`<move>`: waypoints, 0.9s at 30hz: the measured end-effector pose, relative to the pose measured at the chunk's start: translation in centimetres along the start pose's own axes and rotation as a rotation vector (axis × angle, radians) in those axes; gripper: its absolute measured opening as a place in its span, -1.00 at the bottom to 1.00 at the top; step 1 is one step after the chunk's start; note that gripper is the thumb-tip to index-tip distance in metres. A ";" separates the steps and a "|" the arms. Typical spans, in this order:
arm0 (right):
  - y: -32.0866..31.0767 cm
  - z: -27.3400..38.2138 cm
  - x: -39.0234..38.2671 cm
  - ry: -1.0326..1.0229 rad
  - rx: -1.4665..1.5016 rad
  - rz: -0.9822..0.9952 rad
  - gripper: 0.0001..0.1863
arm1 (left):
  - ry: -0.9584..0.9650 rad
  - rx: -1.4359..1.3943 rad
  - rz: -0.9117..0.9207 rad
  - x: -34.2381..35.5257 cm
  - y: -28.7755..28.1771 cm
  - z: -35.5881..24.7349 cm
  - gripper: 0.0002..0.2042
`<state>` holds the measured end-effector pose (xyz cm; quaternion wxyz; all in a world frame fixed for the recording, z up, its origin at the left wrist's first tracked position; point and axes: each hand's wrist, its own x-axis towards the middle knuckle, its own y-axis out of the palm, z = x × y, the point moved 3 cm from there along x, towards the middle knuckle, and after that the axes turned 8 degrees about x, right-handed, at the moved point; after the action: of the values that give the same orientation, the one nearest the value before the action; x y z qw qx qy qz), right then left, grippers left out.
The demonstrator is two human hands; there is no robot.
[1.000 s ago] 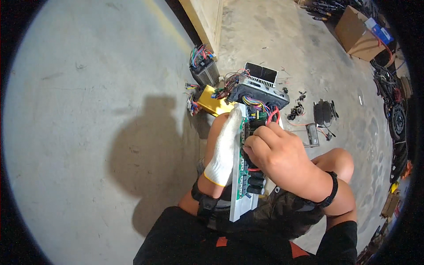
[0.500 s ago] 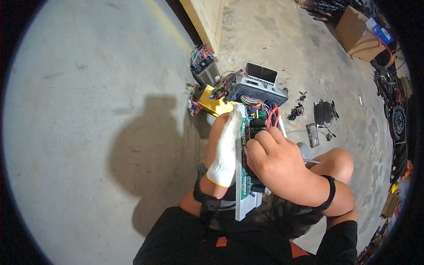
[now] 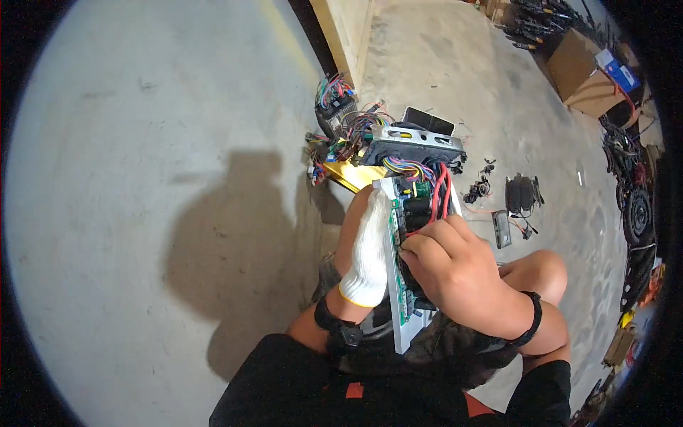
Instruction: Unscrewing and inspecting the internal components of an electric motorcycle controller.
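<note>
1. Centrally, above the person's lap, a silver metal plate point(image 3: 409, 336) stands tilted, its long narrow edge running toward the body, with a green circuit board point(image 3: 403, 302) mounted along it
2. The left hand point(image 3: 369, 249), in a white knitted glove, lies along the plate's left side and has hold of it; its fingertips are mostly hidden, so how tightly they close cannot be told
3. The right hand point(image 3: 454, 267), bare, reaches over the board from the right, its fingers curled in and thumb and forefinger drawn close together at the components; whether anything is pinched between them cannot be told
4. Black cylindrical components point(image 3: 420, 205) line the board's upper part, and thick red wires point(image 3: 446, 186) rise beside them
5. Just beyond the board's far end sits a black-and-silver housing piece point(image 3: 420, 148), thin multicoloured wires point(image 3: 408, 168) running between the two
6. Left of that lie a yellow case point(image 3: 353, 175) and, farther off, a finned grey unit point(image 3: 337, 117) topped with wires
7. On the floor to the right rest a black bundle point(image 3: 524, 192) and a small silver box point(image 3: 502, 229)
</note>
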<state>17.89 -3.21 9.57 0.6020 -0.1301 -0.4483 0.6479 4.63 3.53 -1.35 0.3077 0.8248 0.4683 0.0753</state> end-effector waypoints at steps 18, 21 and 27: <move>-0.4 -0.4 1.1 -0.236 -0.148 -0.003 -0.74 | 0.045 -0.509 -0.017 0.6 3.9 -2.5 -0.51; -0.6 -0.7 1.1 -0.213 -0.187 0.018 -0.73 | -0.034 -0.432 -0.169 1.1 3.6 -1.4 -0.55; -0.2 -0.2 0.7 -0.148 -0.249 0.004 -0.73 | 0.072 -0.610 0.243 1.4 0.8 0.6 -0.52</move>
<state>17.96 -2.54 9.86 0.5450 -0.1565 -0.5684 0.5962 6.25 4.14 -1.65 0.5127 0.7411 0.3330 0.2775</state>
